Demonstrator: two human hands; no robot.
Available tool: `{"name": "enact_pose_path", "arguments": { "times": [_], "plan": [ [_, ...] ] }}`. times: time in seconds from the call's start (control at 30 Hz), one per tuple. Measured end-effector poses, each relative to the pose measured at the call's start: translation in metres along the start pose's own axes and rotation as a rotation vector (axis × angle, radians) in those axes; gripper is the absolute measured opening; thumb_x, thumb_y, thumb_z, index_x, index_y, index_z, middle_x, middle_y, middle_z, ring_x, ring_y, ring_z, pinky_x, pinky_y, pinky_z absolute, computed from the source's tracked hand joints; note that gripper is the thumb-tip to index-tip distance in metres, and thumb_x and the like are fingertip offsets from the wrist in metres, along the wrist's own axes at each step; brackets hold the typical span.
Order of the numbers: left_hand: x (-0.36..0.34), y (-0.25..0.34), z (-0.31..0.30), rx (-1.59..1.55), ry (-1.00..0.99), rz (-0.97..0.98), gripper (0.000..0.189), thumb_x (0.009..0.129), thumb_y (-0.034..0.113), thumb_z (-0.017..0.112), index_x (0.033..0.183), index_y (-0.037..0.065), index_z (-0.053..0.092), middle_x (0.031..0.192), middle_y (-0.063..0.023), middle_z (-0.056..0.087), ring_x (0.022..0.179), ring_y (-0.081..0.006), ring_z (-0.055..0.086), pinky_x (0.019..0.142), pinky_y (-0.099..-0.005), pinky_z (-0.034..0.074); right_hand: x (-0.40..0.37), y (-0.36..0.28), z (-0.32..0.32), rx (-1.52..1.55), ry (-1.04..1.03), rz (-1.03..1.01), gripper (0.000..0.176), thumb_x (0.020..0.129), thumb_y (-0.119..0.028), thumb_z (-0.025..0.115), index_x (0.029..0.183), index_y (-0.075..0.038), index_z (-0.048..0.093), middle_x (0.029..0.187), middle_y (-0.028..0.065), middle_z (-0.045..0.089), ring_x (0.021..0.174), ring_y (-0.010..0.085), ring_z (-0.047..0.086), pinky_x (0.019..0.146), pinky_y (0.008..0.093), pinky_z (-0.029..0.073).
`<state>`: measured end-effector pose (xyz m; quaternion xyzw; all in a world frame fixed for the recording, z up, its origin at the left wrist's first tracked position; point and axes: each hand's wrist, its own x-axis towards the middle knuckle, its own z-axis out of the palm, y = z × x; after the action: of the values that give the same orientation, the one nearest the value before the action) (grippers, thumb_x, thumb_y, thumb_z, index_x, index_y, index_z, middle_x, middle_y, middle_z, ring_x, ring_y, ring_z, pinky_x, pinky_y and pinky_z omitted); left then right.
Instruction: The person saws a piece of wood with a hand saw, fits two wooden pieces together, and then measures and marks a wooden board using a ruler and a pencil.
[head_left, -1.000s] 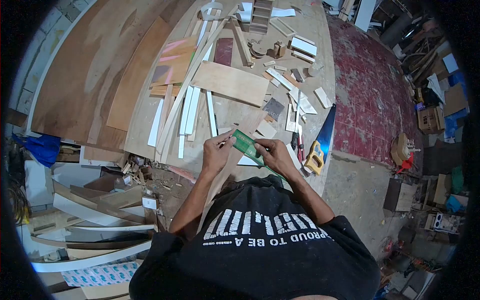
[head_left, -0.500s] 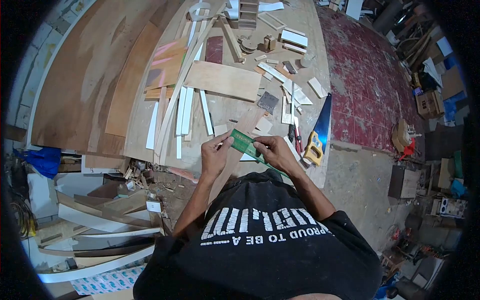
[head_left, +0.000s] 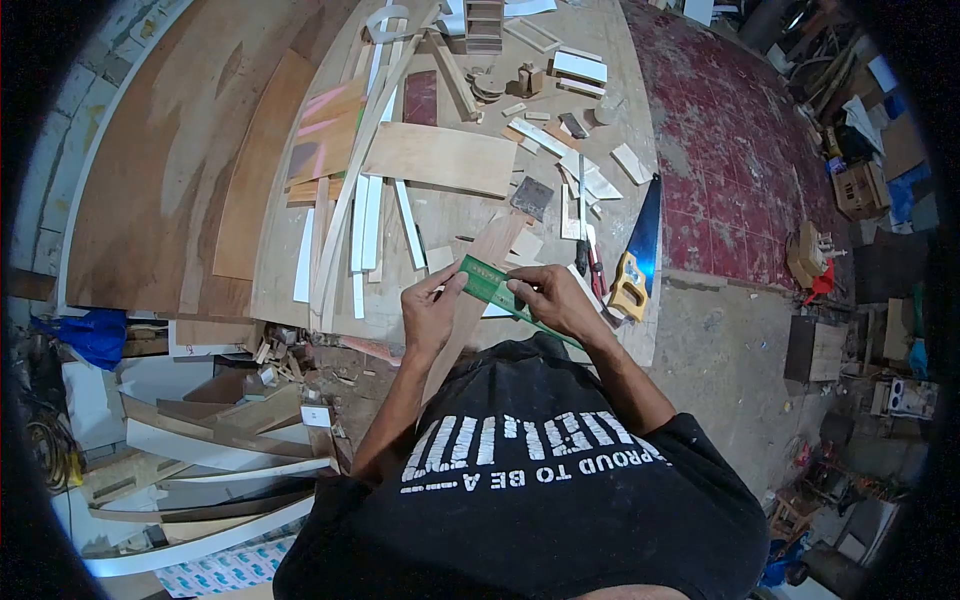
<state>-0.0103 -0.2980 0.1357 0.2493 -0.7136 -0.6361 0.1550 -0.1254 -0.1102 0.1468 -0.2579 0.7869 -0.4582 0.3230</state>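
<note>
A flat green ruler-like piece [head_left: 484, 281] with pale printed marks is held up between my two hands. Thumb and fingers of my left hand [head_left: 430, 310] pinch its upper left end. My right hand [head_left: 560, 300] grips it farther right, covering part of it, and a thin green length runs down under that wrist. Beneath the hands, a reddish-brown wooden board [head_left: 462, 332] slants from the bench toward my body. Several small wood offcuts lie just beyond it, and a dark square piece [head_left: 530, 198] is a little farther off.
On the right of the workbench [head_left: 280, 270] lies a handsaw [head_left: 635, 270] with a yellow handle, beside red and black hand tools. A plywood piece [head_left: 440, 160] and long white strips sit ahead. Large wood sheets [head_left: 160, 180] fill the left; scrap boards are stacked lower left.
The view has shifted slightly, so the bench items sit a little differently in frame. Both hands keep their grip on the green piece, which has barely moved.
</note>
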Motion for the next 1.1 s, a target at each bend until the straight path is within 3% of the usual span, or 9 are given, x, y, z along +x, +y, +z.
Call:
{"name": "enact_pose_path", "arguments": {
  "times": [0.3,0.37,0.5,0.6,0.67,0.7,0.9,1.1],
  "plan": [
    [-0.002,-0.004,0.006,0.025,0.047,0.009,0.028,0.094,0.009,0.071,0.120,-0.002,0.071,0.106,-0.0105,0.074,0.092,-0.0112,0.067,0.076,-0.0243,0.055,-0.004,-0.006,-0.002,-0.016,0.032,0.015,0.033,0.095,-0.024,0.064,0.115,0.001,0.072,0.092,0.0212,0.074,0.075,0.0294,0.072,0.074,0.0400,0.055],
    [-0.003,-0.002,0.004,0.037,0.031,-0.007,0.025,0.094,0.006,0.071,0.117,-0.004,0.071,0.102,-0.0098,0.073,0.095,-0.0117,0.066,0.086,-0.0271,0.055,-0.004,-0.004,-0.001,0.015,0.033,0.014,0.033,0.095,-0.023,0.065,0.115,0.001,0.072,0.091,0.0204,0.075,0.074,0.0293,0.071,0.072,0.0398,0.054],
    [-0.002,-0.010,0.003,-0.042,0.000,-0.018,0.025,0.093,0.004,0.071,0.117,-0.005,0.071,0.104,-0.0105,0.072,0.096,-0.0121,0.066,0.086,-0.0262,0.054,-0.005,-0.004,-0.001,0.029,0.031,-0.028,0.033,0.095,-0.023,0.064,0.115,0.002,0.072,0.094,0.0200,0.075,0.074,0.0291,0.071,0.072,0.0395,0.054],
    [-0.003,-0.012,0.003,-0.076,-0.012,-0.046,0.024,0.093,0.002,0.071,0.116,-0.006,0.071,0.104,-0.0104,0.072,0.097,-0.0127,0.067,0.087,-0.0255,0.054,-0.006,-0.001,-0.002,0.002,-0.018,0.052,0.033,0.095,-0.023,0.064,0.115,0.003,0.071,0.104,0.0206,0.075,0.078,0.0297,0.072,0.075,0.0397,0.055],
    [-0.003,-0.018,0.004,-0.053,-0.006,0.043,0.026,0.093,0.007,0.072,0.116,-0.004,0.072,0.102,-0.0103,0.075,0.076,-0.0085,0.066,0.064,-0.0226,0.053,-0.008,0.000,0.000,0.029,0.015,-0.023,0.034,0.095,-0.022,0.064,0.116,0.003,0.071,0.109,0.0213,0.074,0.080,0.0302,0.073,0.077,0.0402,0.055],
    [-0.003,-0.019,0.004,-0.054,-0.006,0.042,0.026,0.093,0.007,0.072,0.116,-0.004,0.072,0.102,-0.0103,0.075,0.076,-0.0085,0.066,0.064,-0.0226,0.053,-0.009,0.001,0.000,0.029,0.015,-0.021,0.034,0.095,-0.022,0.064,0.116,0.003,0.071,0.109,0.0213,0.074,0.080,0.0302,0.073,0.077,0.0402,0.055],
    [-0.004,-0.012,0.006,-0.033,-0.025,0.020,0.029,0.094,0.006,0.070,0.121,-0.004,0.070,0.108,-0.0128,0.073,0.085,-0.0105,0.067,0.068,-0.0240,0.055,-0.009,0.001,-0.001,0.008,0.016,-0.001,0.032,0.095,-0.023,0.064,0.114,0.002,0.072,0.104,0.0224,0.074,0.080,0.0323,0.074,0.076,0.0398,0.055],
    [-0.001,-0.012,0.006,-0.006,-0.036,0.053,0.031,0.095,0.005,0.069,0.125,-0.002,0.069,0.113,-0.0143,0.072,0.098,-0.0148,0.067,0.076,-0.0259,0.057,-0.013,-0.008,0.001,-0.144,0.105,-0.051,0.039,0.094,-0.029,0.066,0.124,-0.006,0.069,0.093,0.0197,0.075,0.080,0.0355,0.073,0.074,0.0426,0.056]
  ]
}}
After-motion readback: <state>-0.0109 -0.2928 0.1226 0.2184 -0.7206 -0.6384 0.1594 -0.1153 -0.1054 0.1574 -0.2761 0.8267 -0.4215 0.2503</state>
